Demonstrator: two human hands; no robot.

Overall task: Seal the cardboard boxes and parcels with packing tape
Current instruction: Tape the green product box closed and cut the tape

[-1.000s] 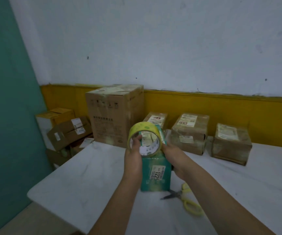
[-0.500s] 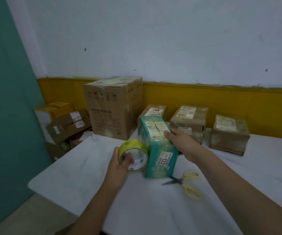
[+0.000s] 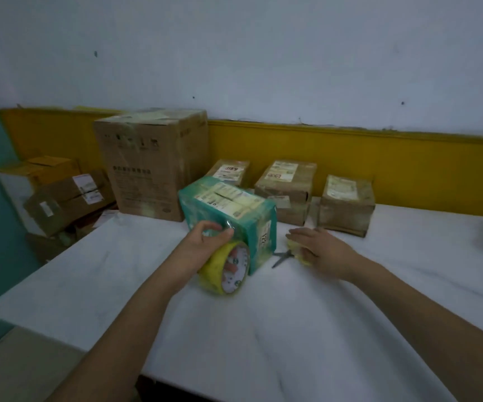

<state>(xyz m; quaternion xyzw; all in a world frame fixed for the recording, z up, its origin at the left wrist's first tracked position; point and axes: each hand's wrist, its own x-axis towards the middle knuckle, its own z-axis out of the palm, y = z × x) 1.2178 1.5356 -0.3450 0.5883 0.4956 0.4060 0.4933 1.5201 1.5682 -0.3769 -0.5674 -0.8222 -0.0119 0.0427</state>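
Head view: green parcel (image 3: pixel 228 216) sits tilted on the white bench (image 3: pixel 292 329). Left hand (image 3: pixel 205 245) grips the yellow tape roll (image 3: pixel 224 271) against the parcel's near-left face, fingers through the core. Right of the parcel, the right hand (image 3: pixel 318 248) lies flat, fingers straight, over the scissors (image 3: pixel 281 259). Brown boxes (image 3: pixel 286 184) stand behind the parcel.

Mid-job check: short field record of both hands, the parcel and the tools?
left hand: grips the tape roll, fingers through its core, against the green parcel
right hand: fingers straight, over the handles of the scissors; contact unclear
green parcel: tilted, lower edge on the table
scissors: on the table, right of the parcel
behind: large cardboard box, three small brown parcels by the wall
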